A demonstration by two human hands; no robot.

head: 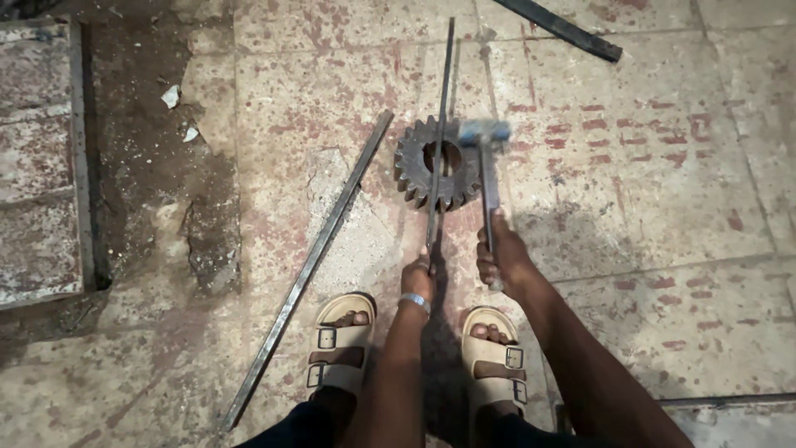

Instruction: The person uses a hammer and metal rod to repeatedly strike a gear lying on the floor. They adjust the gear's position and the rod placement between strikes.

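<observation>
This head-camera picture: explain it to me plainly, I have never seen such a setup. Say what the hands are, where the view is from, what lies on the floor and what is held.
There is no machine here: a person wears a camera on the head, so the view looks down past their own arms and sandalled feet onto a worn, red-flecked floor. The left hand grips a thin metal rod that lies across a toothed steel gear. The right hand holds a hammer, its head by the gear. A long flat metal bar lies to the left, and another dark bar at the top.
</observation>
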